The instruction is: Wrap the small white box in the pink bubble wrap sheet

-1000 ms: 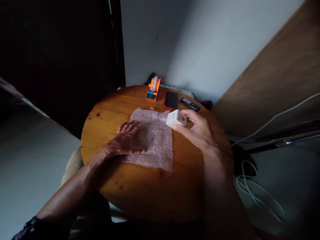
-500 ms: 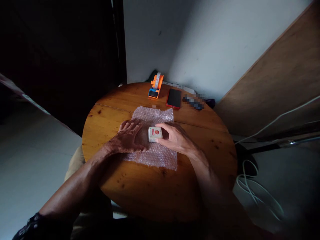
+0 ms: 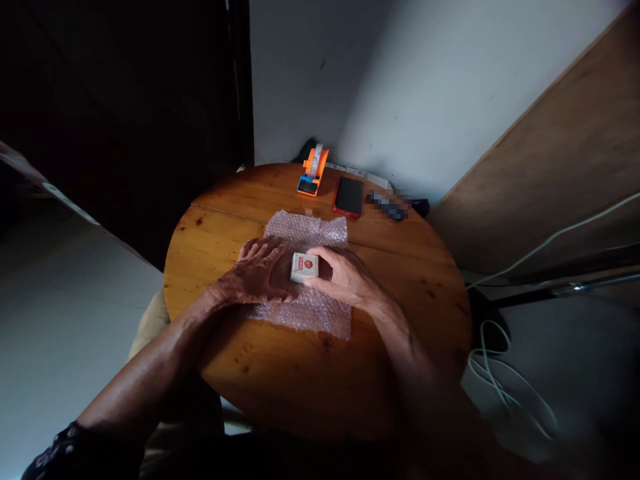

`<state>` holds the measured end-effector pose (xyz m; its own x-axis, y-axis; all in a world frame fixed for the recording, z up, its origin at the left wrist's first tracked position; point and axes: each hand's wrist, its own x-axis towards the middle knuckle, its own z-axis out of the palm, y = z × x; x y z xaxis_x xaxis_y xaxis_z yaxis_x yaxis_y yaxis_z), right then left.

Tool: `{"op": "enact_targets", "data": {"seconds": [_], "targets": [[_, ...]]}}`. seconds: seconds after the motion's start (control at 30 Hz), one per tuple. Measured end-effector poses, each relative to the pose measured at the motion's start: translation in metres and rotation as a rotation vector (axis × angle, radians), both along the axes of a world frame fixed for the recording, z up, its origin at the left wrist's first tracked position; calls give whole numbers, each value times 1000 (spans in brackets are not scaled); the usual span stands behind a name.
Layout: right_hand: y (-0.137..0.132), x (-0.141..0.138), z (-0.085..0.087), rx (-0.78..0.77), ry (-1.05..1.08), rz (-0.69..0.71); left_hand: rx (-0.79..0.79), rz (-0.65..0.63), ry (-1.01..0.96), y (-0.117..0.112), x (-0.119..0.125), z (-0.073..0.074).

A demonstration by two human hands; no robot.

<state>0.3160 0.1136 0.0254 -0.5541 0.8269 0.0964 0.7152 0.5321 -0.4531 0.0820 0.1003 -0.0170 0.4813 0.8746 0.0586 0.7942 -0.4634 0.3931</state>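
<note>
A small white box (image 3: 305,267) with a red label and round emblem sits over the middle of a sheet of bubble wrap (image 3: 325,313). My right hand (image 3: 343,277) grips it from the right, thumb on the near side and fingers at the far corner. To the left of the box, my left hand (image 3: 257,273) lies on the bubble wrap with its fingers spread and thumb apart. A gap separates this hand from the box. Both hands cover parts of the sheet.
The round wooden table (image 3: 280,387) bears an orange and blue tape dispenser (image 3: 313,172), a phone (image 3: 349,197) in a red case and a blurred dark object (image 3: 387,204) near the back. Behind stands a wall (image 3: 320,80). A pale cable (image 3: 493,380) hangs in loops at the right.
My right hand has shifted the white box slightly left, closer to my left hand. The left hand stays almost where it was, still spread on the sheet.
</note>
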Motion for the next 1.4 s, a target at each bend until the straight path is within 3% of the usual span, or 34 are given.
{"op": "enact_targets", "data": {"seconds": [0.13, 0.27, 0.33, 0.43, 0.63, 0.8, 0.93, 1.13, 1.23, 1.4], "targets": [[3, 12, 2, 5, 122, -3, -40, 26, -38, -4, 3, 13], [-2, 25, 21, -72, 277, 9, 22, 144, -175, -1, 2, 19], [-10, 27, 32, -184, 258, 90, 80, 185, -255, 2, -1, 17], [-29, 21, 42, -333, 40, 220, 157, 195, -319, 7, -4, 11], [-62, -5, 26, -124, -339, 234, 236, 167, -308, 11, -3, 6], [-57, -10, 16, 56, -319, 300, 290, 144, -375, 9, -4, 8], [-51, -4, 28, 163, -157, 248, 222, 34, -485, 0, -2, 24], [-39, 0, 32, 306, 29, 33, -92, -119, -633, -15, -5, 51], [-30, -1, 26, 322, 76, -107, -156, -139, -602, -16, -4, 50], [-26, -1, 21, 202, 199, -217, -58, -35, -611, -14, 8, 36]]}}
